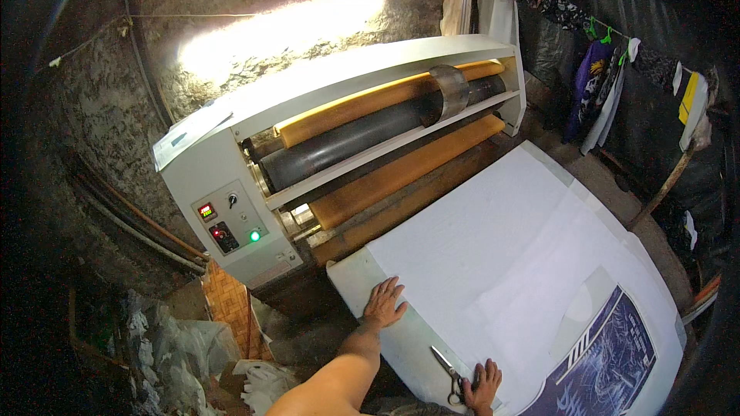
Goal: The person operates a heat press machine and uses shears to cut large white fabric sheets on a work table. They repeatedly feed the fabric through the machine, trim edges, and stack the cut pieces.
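Observation:
My left hand (384,304) lies flat with its fingers apart at the left edge of a wide white sheet (478,239), which is spread over a pale table (412,339). Close to the near edge, my right hand (484,387) rests with its fingers stretched out. A pair of scissors (445,366) lies beside that hand, its blades pointing away from me; whether the thumb touches the handles, I cannot tell. To the right of my right hand is a dark blue printed fabric piece (601,366) with white stripes and line patterns.
Beyond the table stands a large roller heat press (393,127) with a dark drum, orange-brown rollers and a lit control panel (231,216). Crumpled clear plastic (185,347) lies at the lower left. Garments (597,88) hang from a line at the right.

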The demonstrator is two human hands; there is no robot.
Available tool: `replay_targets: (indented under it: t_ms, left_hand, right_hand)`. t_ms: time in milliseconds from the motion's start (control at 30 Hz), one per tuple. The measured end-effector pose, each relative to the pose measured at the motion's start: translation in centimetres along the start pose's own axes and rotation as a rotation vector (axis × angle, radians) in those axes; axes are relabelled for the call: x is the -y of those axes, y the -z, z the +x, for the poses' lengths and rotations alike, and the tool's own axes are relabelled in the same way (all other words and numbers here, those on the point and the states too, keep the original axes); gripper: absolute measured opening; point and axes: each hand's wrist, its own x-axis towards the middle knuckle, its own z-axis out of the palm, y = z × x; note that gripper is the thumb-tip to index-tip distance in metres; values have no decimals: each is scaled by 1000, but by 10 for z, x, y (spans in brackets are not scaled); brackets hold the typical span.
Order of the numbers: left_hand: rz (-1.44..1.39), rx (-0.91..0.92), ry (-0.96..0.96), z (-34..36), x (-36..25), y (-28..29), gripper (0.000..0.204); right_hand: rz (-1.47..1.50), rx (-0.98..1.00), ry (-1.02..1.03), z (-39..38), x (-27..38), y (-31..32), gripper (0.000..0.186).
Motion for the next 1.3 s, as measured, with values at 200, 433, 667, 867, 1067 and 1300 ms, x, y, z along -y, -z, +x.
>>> replay_targets:
  t_ms: [200, 433, 667, 867, 1067, 1300]
  left_hand:
    - [0, -5, -8, 1, 1, -1, 59]
    - [26, -9, -3, 1, 0, 0, 58]
    - [8, 22, 12, 0, 0, 1, 60]
    - [9, 14, -6, 0, 0, 1, 60]
    - [-6, -13, -14, -1, 2, 0, 60]
    - [-22, -37, -31, 0, 3, -2, 58]
  right_hand:
    - [-25, 9, -16, -1, -3, -2, 59]
    - [8, 9, -26, -1, -4, -2, 59]
    - [11, 24, -56, -1, -2, -1, 59]
    - [21, 14, -42, -1, -1, 0, 59]
    - [1, 1, -19, -1, 1, 0, 58]
    - [-8, 4, -23, -1, 3, 2, 58]
